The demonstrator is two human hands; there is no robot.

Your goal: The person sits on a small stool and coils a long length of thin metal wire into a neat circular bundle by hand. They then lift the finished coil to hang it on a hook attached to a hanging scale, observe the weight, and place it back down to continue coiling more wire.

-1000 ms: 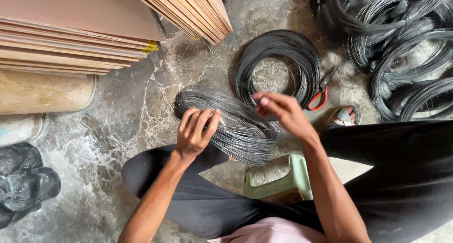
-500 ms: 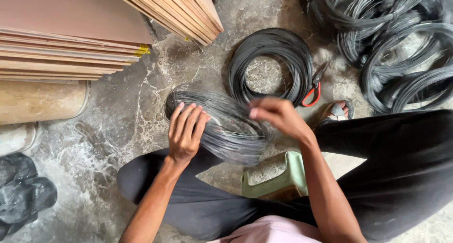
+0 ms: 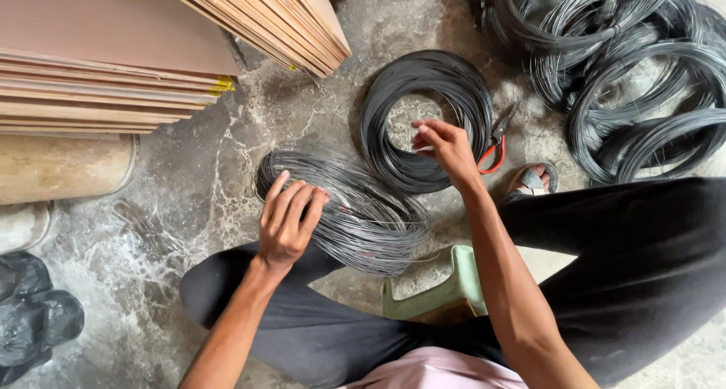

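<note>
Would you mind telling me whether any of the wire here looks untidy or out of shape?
Yes: the wire bundle under the left hand is splayed into a loose oval. The black coil beside the right hand is neat and round. The pile at top right is tangled.

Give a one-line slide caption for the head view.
Left hand rests on grey wire bundle; right hand hovers above black coil.
</note>
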